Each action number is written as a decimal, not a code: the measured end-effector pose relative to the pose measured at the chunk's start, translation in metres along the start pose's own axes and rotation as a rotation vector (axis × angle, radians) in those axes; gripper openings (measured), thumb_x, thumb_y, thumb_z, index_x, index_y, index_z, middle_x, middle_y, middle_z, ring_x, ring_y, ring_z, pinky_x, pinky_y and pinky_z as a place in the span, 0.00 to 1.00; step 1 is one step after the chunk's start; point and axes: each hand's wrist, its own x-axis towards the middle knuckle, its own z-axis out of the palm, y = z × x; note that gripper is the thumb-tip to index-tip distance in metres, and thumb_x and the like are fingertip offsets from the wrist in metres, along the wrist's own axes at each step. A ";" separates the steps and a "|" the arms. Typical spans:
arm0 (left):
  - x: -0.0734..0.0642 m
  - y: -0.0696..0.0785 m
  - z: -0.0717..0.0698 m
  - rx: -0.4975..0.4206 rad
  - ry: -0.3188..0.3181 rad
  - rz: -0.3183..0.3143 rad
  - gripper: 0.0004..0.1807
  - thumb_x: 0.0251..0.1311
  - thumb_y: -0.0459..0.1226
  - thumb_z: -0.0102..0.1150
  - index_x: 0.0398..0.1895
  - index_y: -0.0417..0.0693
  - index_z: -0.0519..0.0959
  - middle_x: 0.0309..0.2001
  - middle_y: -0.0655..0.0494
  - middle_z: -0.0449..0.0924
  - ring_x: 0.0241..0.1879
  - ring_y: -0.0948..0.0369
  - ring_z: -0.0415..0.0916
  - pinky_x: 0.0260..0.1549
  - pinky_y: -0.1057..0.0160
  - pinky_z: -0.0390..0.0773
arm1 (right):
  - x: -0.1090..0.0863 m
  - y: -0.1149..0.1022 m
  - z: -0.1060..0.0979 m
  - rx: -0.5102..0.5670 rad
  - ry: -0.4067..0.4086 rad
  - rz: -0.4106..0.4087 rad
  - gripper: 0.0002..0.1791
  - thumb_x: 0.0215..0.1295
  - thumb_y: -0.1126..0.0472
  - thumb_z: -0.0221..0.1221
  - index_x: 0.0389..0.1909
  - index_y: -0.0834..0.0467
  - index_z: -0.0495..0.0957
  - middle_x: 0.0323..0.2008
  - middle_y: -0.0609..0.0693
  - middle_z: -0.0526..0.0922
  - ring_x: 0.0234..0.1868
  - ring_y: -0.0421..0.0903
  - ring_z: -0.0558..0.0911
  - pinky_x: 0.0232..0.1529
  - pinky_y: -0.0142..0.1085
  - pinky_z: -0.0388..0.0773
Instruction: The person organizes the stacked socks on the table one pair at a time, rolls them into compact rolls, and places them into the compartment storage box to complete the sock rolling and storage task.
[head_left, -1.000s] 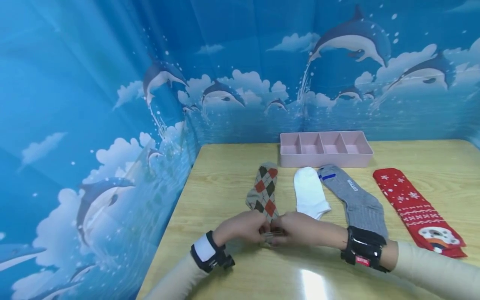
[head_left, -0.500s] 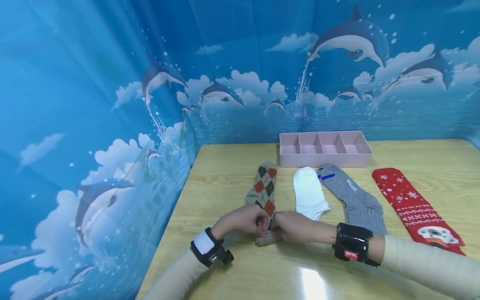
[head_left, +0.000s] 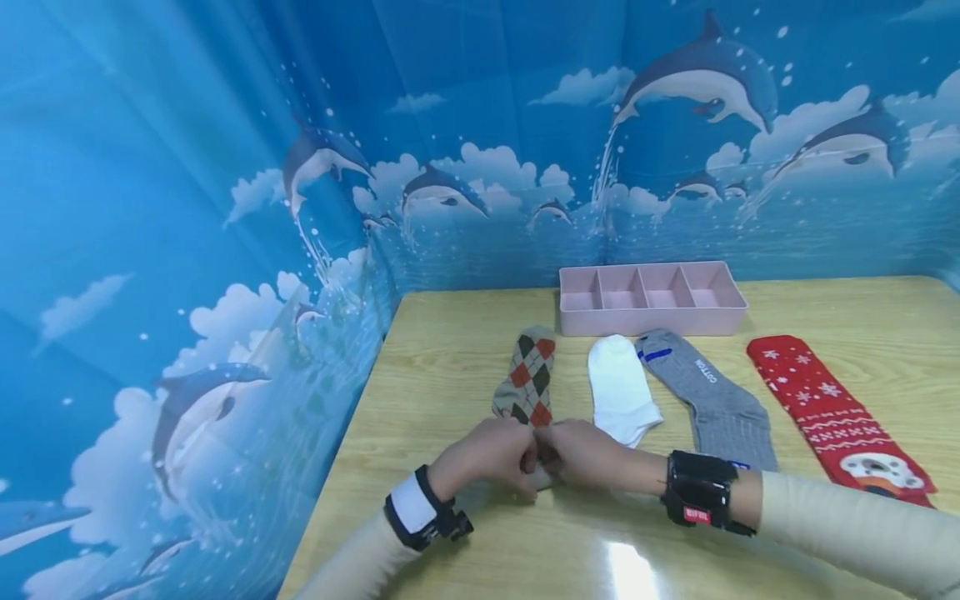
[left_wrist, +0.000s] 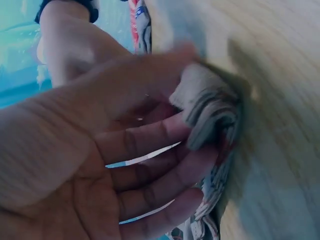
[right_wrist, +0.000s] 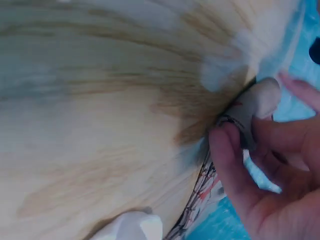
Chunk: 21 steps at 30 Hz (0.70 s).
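An argyle sock in grey-beige with orange and dark diamonds lies lengthwise on the table, its near end folded into a small roll. My right hand pinches that rolled end between thumb and fingers, as the right wrist view shows with the roll at its fingertips. My left hand is against the same end from the left. In the left wrist view its fingers reach loosely to the rolled cuff, while the thumb stands off it. The hands partly hide the fold in the head view.
To the right lie a white ankle sock, a grey sock with lettering and a red snowflake sock, partly under the right forearm. A pink divided box stands at the table's back, before a dolphin-print curtain.
Both hands have stayed at the near end of the argyle sock, which is rolled a little further up. The left thumb has moved away from the sock. The other socks have not moved.
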 end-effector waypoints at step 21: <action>0.011 -0.020 -0.015 -0.186 -0.103 -0.067 0.05 0.59 0.39 0.71 0.26 0.55 0.87 0.20 0.67 0.78 0.20 0.70 0.68 0.22 0.71 0.68 | -0.002 0.004 0.001 -0.272 0.108 -0.236 0.11 0.49 0.66 0.69 0.20 0.50 0.77 0.18 0.39 0.72 0.21 0.33 0.68 0.24 0.27 0.67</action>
